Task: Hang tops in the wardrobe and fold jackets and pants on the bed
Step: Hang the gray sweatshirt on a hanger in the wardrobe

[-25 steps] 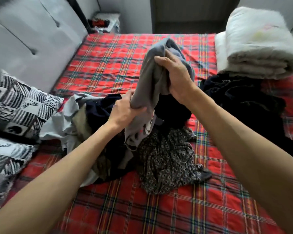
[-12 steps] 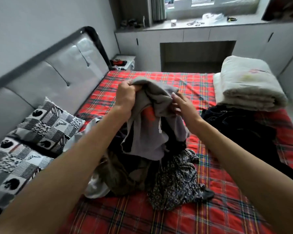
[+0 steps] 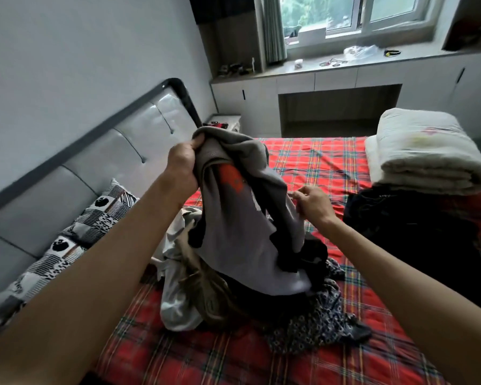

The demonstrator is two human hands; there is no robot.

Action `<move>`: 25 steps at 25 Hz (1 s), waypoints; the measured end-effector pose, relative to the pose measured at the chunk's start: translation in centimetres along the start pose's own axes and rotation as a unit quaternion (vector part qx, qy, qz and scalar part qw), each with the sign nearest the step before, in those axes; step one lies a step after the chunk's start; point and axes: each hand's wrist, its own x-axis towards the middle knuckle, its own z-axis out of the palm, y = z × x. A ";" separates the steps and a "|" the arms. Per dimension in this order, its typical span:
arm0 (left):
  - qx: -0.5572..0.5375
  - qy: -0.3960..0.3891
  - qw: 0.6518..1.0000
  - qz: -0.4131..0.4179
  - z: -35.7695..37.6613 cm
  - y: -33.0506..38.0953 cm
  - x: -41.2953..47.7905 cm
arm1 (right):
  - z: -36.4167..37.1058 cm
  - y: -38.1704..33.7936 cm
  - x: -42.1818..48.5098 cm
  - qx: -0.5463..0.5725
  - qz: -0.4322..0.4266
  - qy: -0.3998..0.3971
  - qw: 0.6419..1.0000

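L hand [image 3: 182,168] clenched the top of a grey fabric garment w/ orange print [image 3: 242,232], held up above a heap of mixed clothes [image 3: 206,295] on the red plaid bed [image 3: 317,168]. R hand [image 3: 313,204], fingers curled, sat at the garment's edge; grip unclear.

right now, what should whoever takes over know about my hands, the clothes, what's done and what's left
Left hand grips the upper end of the grey sweatshirt with an orange print, held up over the mixed clothes pile on the red plaid bed.
Right hand seems to pinch its right edge.
Dark clothes heap lies by the folded white quilt.
Nothing looks folded or hung yet; all sorting remains.
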 end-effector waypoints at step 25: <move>0.006 0.044 0.998 0.052 -25.5 14.8 -18.2 | 17.1 -31.5 -16.5 0.168 -0.411 -0.039 0.895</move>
